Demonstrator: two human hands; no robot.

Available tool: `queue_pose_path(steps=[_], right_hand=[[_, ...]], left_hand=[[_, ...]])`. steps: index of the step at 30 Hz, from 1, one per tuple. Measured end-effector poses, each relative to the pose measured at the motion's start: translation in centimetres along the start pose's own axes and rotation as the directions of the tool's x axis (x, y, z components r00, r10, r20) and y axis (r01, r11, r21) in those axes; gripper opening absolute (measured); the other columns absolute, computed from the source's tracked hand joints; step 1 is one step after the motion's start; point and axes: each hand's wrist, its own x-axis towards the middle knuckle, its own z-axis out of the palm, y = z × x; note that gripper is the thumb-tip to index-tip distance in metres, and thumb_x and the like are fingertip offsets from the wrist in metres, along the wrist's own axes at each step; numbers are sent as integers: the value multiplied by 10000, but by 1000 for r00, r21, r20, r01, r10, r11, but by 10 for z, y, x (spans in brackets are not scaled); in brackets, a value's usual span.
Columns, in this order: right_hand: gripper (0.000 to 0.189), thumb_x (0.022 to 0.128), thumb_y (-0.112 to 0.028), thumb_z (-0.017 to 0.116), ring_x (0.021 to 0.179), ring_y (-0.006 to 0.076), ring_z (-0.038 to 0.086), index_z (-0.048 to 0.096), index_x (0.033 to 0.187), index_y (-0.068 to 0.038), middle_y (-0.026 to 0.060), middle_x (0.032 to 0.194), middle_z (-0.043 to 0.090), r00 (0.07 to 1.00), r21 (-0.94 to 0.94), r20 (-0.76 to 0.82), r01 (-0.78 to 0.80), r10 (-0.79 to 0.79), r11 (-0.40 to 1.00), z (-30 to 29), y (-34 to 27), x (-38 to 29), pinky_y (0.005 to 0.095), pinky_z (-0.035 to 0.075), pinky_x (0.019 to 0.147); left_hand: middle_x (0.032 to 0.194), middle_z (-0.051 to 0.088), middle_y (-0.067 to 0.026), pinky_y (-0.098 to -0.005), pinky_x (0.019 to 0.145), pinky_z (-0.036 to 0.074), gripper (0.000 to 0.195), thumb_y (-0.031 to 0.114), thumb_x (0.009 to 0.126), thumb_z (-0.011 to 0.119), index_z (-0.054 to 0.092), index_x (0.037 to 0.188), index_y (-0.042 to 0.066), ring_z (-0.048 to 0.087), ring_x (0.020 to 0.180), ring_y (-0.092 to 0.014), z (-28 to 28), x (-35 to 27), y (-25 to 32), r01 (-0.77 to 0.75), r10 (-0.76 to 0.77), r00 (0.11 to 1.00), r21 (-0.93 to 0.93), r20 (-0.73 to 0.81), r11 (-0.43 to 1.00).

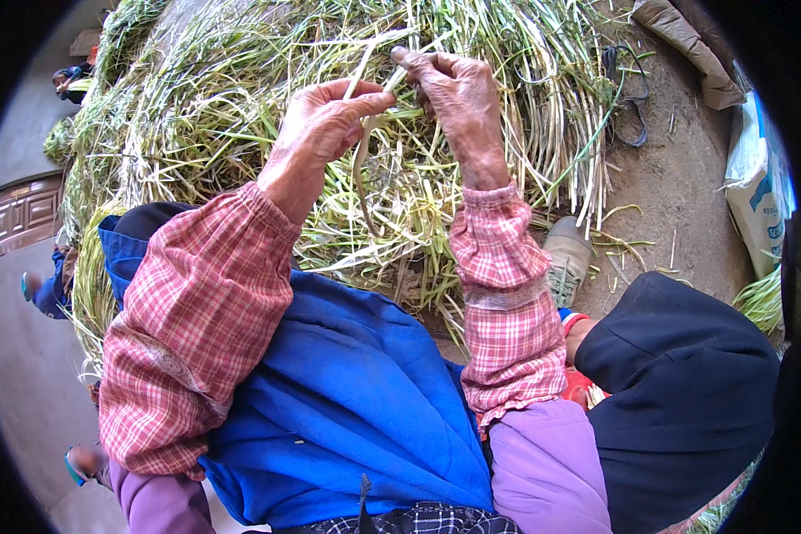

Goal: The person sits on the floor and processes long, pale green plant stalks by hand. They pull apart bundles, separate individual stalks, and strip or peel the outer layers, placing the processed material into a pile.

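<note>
A pale plant stalk [396, 79] is held between my two hands over a large heap of long green and yellowish stalks [227, 107]. My left hand [337, 117] pinches a stalk between thumb and forefinger, and a limp brownish strip [360, 177] hangs below its fingertips. Just to its right, my right hand [457, 93] is closed with its thumb on the stalk's other part; its curled fingers are partly hidden. Loose yellow-green leaves [387, 193] lie beneath both hands. To the right, whitish stalk ends [574, 160] lie side by side.
A dark strap [634, 107] lies on the concrete floor at the right. Beyond it are brown cloth or sacking [691, 50] and a white-and-blue woven sack [754, 180]. A shoe [566, 260] touches the heap's near edge. Other people [53, 284] are at the far left.
</note>
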Motion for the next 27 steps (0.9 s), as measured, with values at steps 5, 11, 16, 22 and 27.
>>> queue_pose_path(steps=[5, 11, 16, 22, 27], right_hand=[[302, 780, -389, 683, 452, 111, 560, 714, 763, -90, 17, 564, 629, 999, 1, -9, 31, -30, 1000, 2, 9, -5, 273, 430, 432], [304, 797, -355, 652, 467, 183, 568, 686, 741, -58, 57, 573, 624, 982, -308, -166, 34, -89, 951, 5, 2, -22, 322, 421, 472], [231, 781, -320, 644, 570, 213, 645, 685, 736, -97, 50, 639, 659, 963, -230, -223, 102, -154, 968, 0, 1, -23, 328, 490, 531], [83, 780, -130, 690, 540, 52, 573, 646, 801, -62, 8, 662, 636, 993, 498, 8, -108, 119, 861, -11, 1, -18, 153, 365, 429], [120, 778, -115, 698, 576, 58, 603, 618, 848, -60, 26, 706, 651, 988, 614, 78, -155, 136, 774, -14, 10, -14, 149, 362, 400]], left_hand=[[662, 527, 99, -116, 414, 255, 236, 222, 804, 681, 619, 955, 51, 365, 467, 48, 8, -5, 0, 13, -12, 1000, -27, 26, 1000], [564, 450, 112, -135, 394, 212, 163, 196, 794, 681, 634, 883, 67, 310, 423, 35, 7, -2, -7, 60, -60, 998, -1, 1, 998], [565, 449, 113, -136, 380, 207, 150, 181, 789, 685, 629, 872, 69, 320, 419, 37, 10, 0, -10, 39, -38, 999, -29, 29, 999], [570, 437, 108, -133, 353, 184, 160, 179, 795, 685, 618, 880, 61, 317, 400, 33, 11, -4, -3, 97, -85, 989, -96, 119, 991], [550, 441, 88, -135, 339, 174, 159, 182, 811, 675, 619, 896, 59, 326, 389, 26, 6, -1, -9, 193, -156, 959, -143, 236, 971]])
